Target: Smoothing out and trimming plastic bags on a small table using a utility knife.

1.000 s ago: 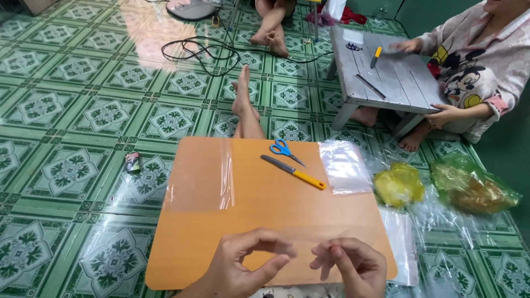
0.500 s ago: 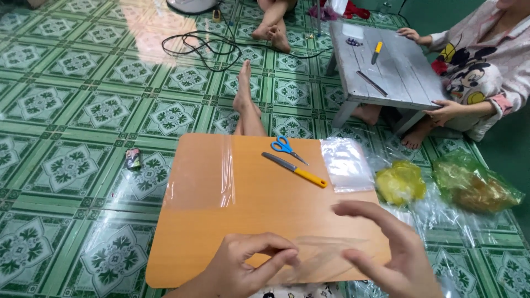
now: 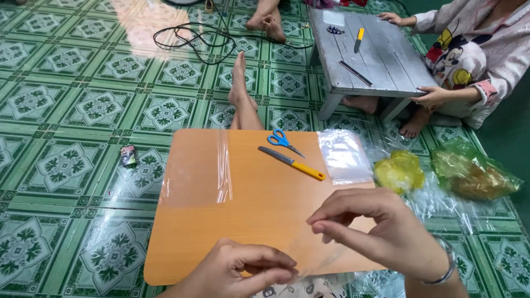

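A clear plastic bag [image 3: 317,256] is pinched between both hands above the near edge of an orange board [image 3: 259,204].
Head view: the left hand [image 3: 243,270] grips its lower corner, the right hand [image 3: 381,229] its upper edge with narrowed fingers; the film is seen thin, transparent, and slightly creased.

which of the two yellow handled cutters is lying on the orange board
The yellow-handled cutter beside the blue scissors lies on the orange board. The other one rests on the grey table.
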